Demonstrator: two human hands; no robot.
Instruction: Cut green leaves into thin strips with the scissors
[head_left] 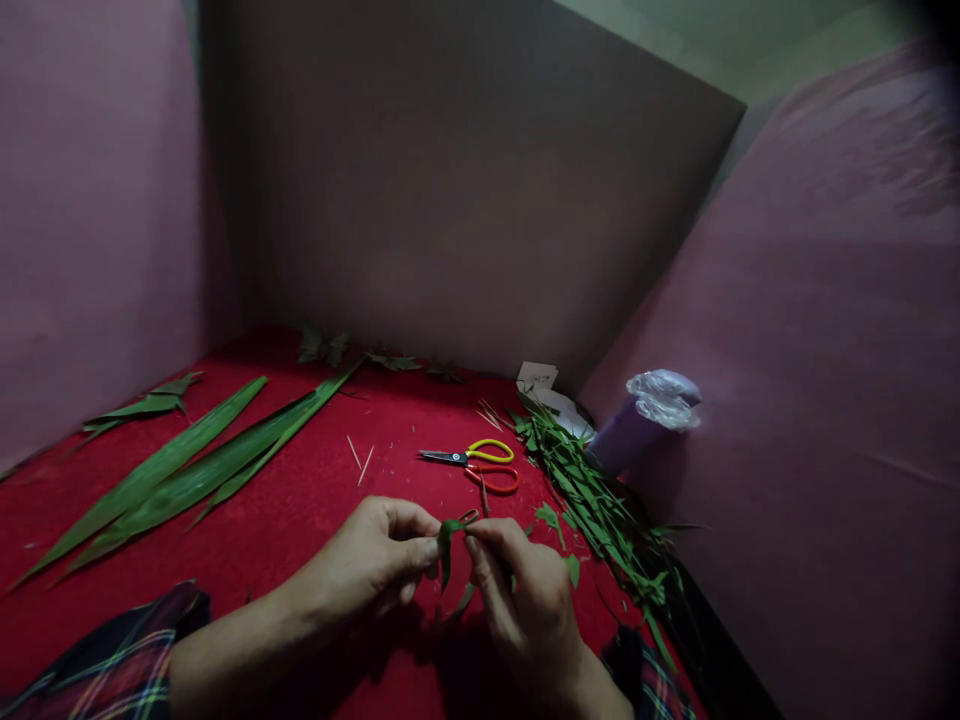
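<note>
Between my two hands is a narrow green leaf strip [448,545], bent into a small loop at its top and hanging down at one end. My left hand [375,555] pinches it from the left with thumb and forefinger. From the right, my right hand [517,580] pinches the same strip near the loop. Just beyond the hands lie scissors [459,457] with one yellow and one red handle, blades pointing left. Two thin sticks [364,465] rest left of the scissors. My palms and lower fingers are partly hidden.
Long broad leaves [180,450] lie on the red cloth [300,540] at the left. A heap of cut green strips [600,500] runs along the right, beside a purple cylinder [630,435] topped with clear plastic. A white card [537,375] stands at the back near the wall.
</note>
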